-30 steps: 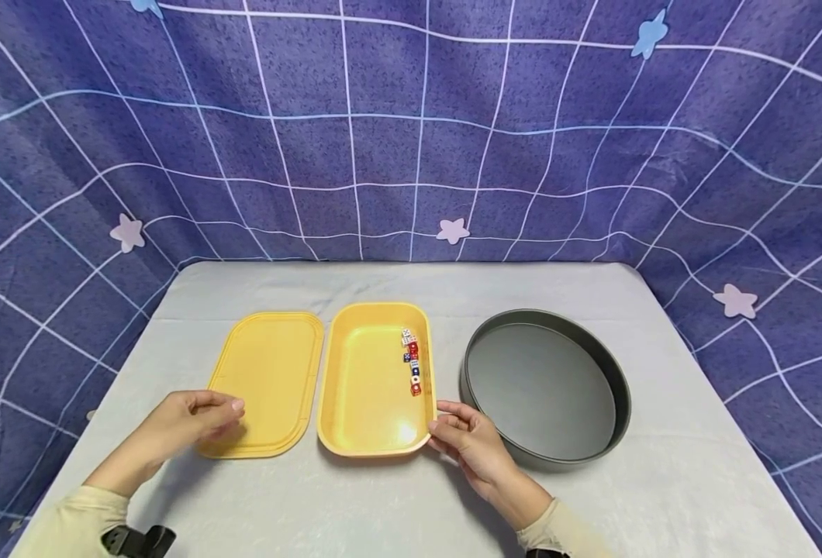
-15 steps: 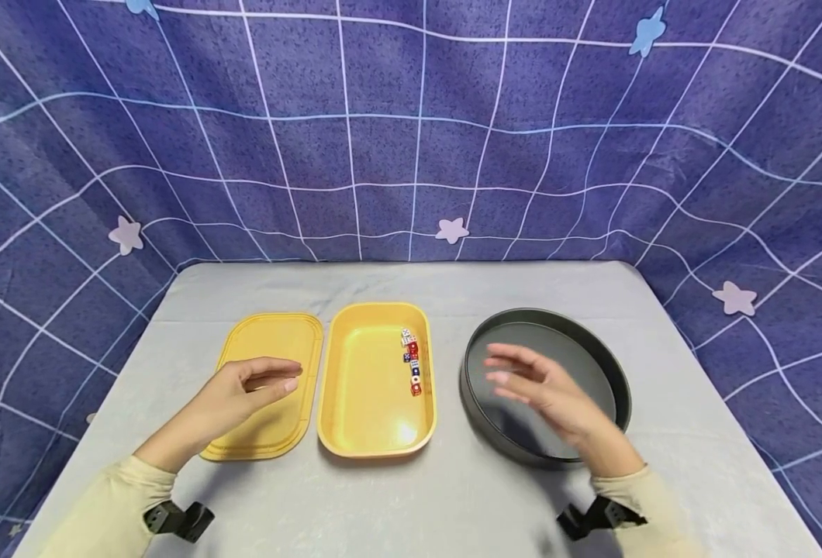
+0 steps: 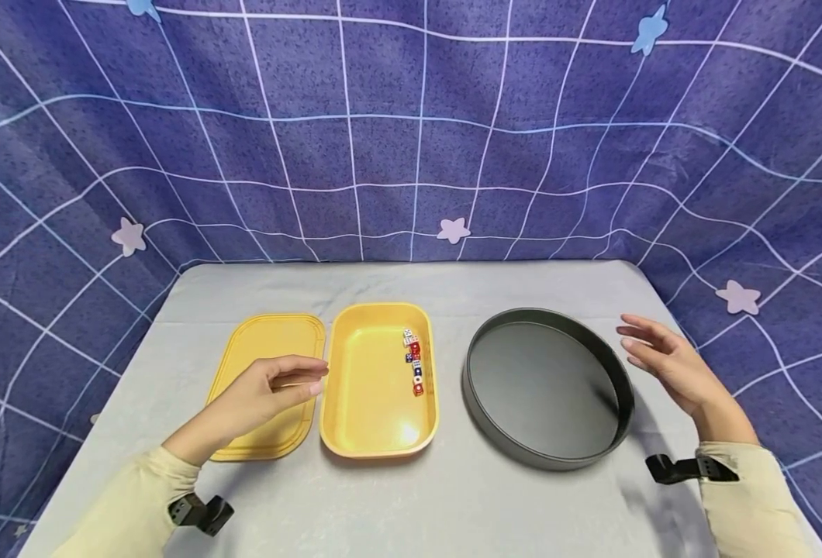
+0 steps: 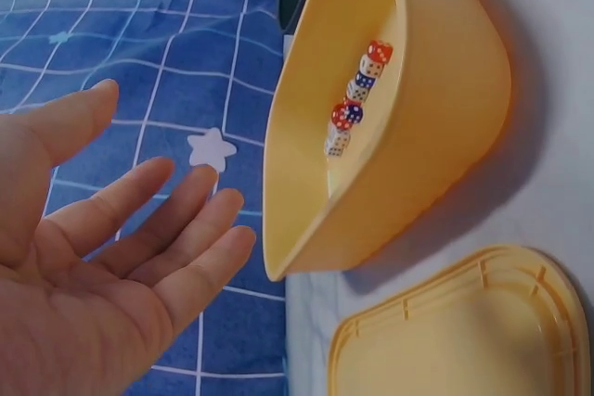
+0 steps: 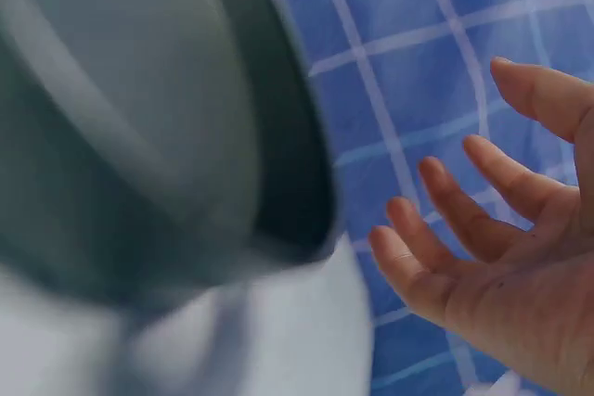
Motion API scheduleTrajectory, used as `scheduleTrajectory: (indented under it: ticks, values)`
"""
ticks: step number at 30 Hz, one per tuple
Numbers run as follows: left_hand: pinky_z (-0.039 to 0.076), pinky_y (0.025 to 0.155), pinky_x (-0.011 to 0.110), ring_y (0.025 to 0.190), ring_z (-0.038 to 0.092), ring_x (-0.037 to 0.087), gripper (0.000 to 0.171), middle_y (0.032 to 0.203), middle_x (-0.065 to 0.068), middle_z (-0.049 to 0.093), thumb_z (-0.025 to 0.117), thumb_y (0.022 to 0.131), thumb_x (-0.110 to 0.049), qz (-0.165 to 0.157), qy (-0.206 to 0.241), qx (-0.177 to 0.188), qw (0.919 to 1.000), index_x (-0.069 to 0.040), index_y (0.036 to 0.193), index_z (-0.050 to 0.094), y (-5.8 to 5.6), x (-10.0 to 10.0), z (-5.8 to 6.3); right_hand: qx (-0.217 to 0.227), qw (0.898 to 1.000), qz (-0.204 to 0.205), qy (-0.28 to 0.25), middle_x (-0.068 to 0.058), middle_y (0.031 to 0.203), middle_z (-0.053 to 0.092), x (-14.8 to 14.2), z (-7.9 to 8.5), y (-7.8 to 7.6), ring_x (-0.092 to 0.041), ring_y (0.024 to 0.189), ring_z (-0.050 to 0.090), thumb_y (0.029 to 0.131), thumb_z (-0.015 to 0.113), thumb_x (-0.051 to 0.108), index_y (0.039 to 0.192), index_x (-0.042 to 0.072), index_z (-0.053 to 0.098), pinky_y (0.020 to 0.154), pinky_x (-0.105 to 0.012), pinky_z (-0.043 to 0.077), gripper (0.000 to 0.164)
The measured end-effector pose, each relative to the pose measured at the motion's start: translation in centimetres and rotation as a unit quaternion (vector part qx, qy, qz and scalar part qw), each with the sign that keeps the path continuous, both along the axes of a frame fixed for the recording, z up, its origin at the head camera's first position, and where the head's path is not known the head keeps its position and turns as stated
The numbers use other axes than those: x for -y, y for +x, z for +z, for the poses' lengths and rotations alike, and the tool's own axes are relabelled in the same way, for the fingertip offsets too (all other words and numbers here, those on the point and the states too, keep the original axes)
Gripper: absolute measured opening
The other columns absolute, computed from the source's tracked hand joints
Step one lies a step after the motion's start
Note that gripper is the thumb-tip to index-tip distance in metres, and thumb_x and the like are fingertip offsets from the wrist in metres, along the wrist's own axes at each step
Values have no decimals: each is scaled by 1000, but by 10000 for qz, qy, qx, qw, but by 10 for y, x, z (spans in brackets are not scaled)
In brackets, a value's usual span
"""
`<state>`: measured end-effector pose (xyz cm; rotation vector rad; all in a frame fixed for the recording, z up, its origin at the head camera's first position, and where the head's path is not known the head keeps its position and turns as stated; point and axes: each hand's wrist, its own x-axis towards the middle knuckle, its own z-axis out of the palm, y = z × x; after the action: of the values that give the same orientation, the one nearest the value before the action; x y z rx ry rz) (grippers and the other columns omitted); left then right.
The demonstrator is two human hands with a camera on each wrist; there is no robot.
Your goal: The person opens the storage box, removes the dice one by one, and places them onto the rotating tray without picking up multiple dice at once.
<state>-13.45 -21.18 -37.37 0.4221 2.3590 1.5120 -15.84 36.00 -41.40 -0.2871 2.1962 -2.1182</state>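
My left hand (image 3: 264, 399) hovers over the yellow lid (image 3: 271, 341), its fingertips at the left rim of the yellow rectangular container (image 3: 369, 403). It holds nothing, and its fingers are loosely spread in the left wrist view. Several small dice (image 3: 416, 364) in red, white and blue lie in a line along the container's right side; they also show as a row of dice (image 4: 355, 99) in the left wrist view. My right hand (image 3: 683, 372) is in the air just right of the round dark grey cake pan (image 3: 543, 387), fingers relaxed and holding nothing.
A pale cloth covers the table (image 3: 446, 496). Behind it and at both sides hangs a purple-blue curtain (image 3: 383, 155) with a grid pattern and stars. The lid lies flat left of the container; the pan stands to the container's right.
My right hand has left the container's lower right corner and swung right across the pan to its far side. My left hand has moved right and forward over the lid toward the container.
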Motion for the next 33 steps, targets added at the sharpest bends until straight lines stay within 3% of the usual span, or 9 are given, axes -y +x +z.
scheduleTrajectory:
  ticks: [6, 13, 15, 19, 24, 30, 33]
  values:
    - [49, 89, 21, 119, 56, 30, 44, 128, 14, 60, 65, 92, -25, -162, 120, -24, 9998, -1, 129, 56, -2, -8, -2, 818, 9924, 508, -767, 13, 121, 60, -30, -37, 0, -2, 108, 57, 101, 40, 2, 128, 27, 51, 84, -25, 51, 39]
    - [49, 90, 23, 122, 54, 33, 44, 130, 15, 59, 65, 92, -22, -310, 343, -2, 9989, 0, 130, 55, -4, -17, -6, 1332, 9647, 1662, -1548, 9, 134, 56, -48, -64, -2, -11, 112, 60, 103, 29, 3, 146, 24, 35, 89, -38, 51, 47]
    - [49, 91, 23, 122, 53, 34, 45, 130, 16, 58, 65, 92, -22, -307, 363, 17, 9989, 0, 130, 55, -5, -20, -7, 1411, 9627, 1779, -1472, 9, 133, 53, -49, -67, -3, -12, 112, 60, 103, 30, 2, 149, 24, 29, 90, -39, 51, 52]
    - [49, 92, 24, 122, 53, 33, 45, 130, 15, 58, 66, 91, -22, -312, 373, 50, 9988, -1, 129, 55, -6, -24, -9, 1495, 9692, 1710, -950, 6, 129, 48, -48, -67, -3, -12, 109, 58, 101, 35, -1, 153, 24, 20, 88, -39, 51, 60]
    - [49, 92, 25, 122, 54, 31, 46, 131, 14, 58, 66, 91, -23, -343, 418, 67, 9985, -1, 129, 55, -9, -30, -12, 1649, 9699, 1723, -483, 14, 135, 44, -47, -64, -4, -14, 115, 54, 99, 41, -1, 155, 24, 13, 90, -43, 48, 67]
    - [50, 92, 26, 123, 53, 31, 47, 131, 13, 58, 68, 90, -25, -305, 499, 167, 9981, -4, 129, 56, -13, -40, -14, 1779, 9622, 2037, -313, 12, 134, 45, -50, -62, -4, -15, 116, 54, 98, 42, -3, 155, 27, 10, 91, -46, 48, 72]
    - [50, 92, 28, 125, 51, 33, 47, 132, 15, 57, 69, 89, -25, -292, 616, 199, 9975, -4, 130, 56, -14, -45, -15, 1714, 9635, 2041, -250, 10, 136, 42, -50, -62, -5, -15, 117, 54, 98, 43, -3, 155, 25, 6, 91, -45, 48, 74]
